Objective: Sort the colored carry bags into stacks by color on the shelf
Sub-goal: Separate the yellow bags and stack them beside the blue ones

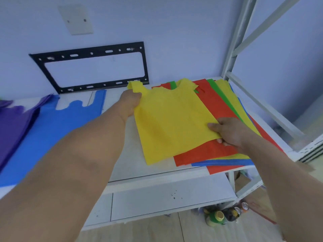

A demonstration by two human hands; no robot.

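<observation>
A yellow carry bag (171, 119) lies on top of a mixed pile (225, 103) of red, green, yellow and blue bags at the right of the white shelf (157, 173). My left hand (130, 102) grips the yellow bag's left edge near its handle. At the bag's lower right corner my right hand (229, 131) pinches it, thumb on top, fingers underneath. A stack of blue bags (52, 126) lies on the shelf's left part, and a purple stack (12, 123) sits at the far left.
A black metal bracket (92, 67) is fixed to the wall behind the shelf. White shelf posts (234, 49) rise at the right. Bottles and cans (225, 213) stand on the floor below the shelf's right end.
</observation>
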